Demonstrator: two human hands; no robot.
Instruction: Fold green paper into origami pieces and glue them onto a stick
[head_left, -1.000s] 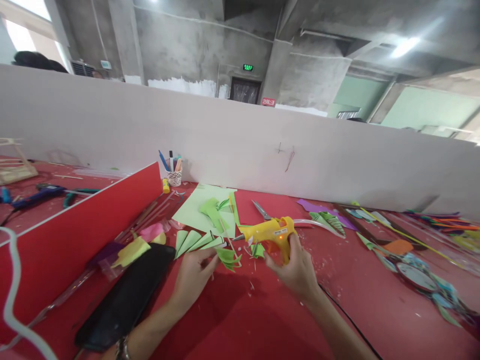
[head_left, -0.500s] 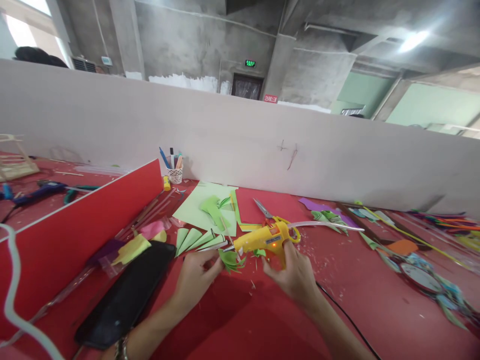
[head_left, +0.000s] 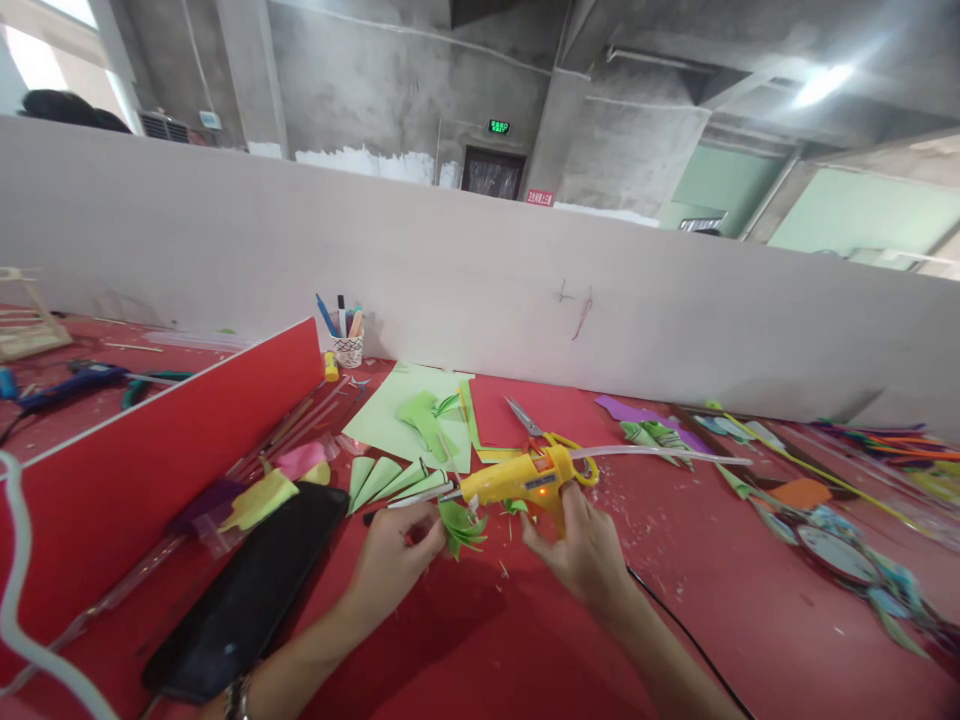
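My right hand [head_left: 581, 540] grips a yellow hot glue gun [head_left: 517, 477] by its handle; a small orange light glows on its body and a long clear glue stick [head_left: 660, 453] sticks out of the back. My left hand [head_left: 401, 550] pinches a cut green paper piece [head_left: 460, 528] with leaf-like points. The gun's metal nozzle points left, right at the top of that paper; whether they touch I cannot tell. Just beyond my left hand lie folded pale green paper cones [head_left: 386, 480]. A small green scrap [head_left: 515, 507] lies under the gun.
Scissors [head_left: 523, 415] lie on red paper [head_left: 540, 400] behind the gun. A black tray-like slab [head_left: 247, 600] and a red divider [head_left: 187, 440] stand left. A patterned pen cup [head_left: 348, 350] is at the back. A round craft piece [head_left: 836, 553] lies right. The gun's cord [head_left: 690, 640] trails forward.
The glue gun has shifted slightly left and down along with my right hand. The green paper piece stays pinched in my left hand, tilted a little differently.
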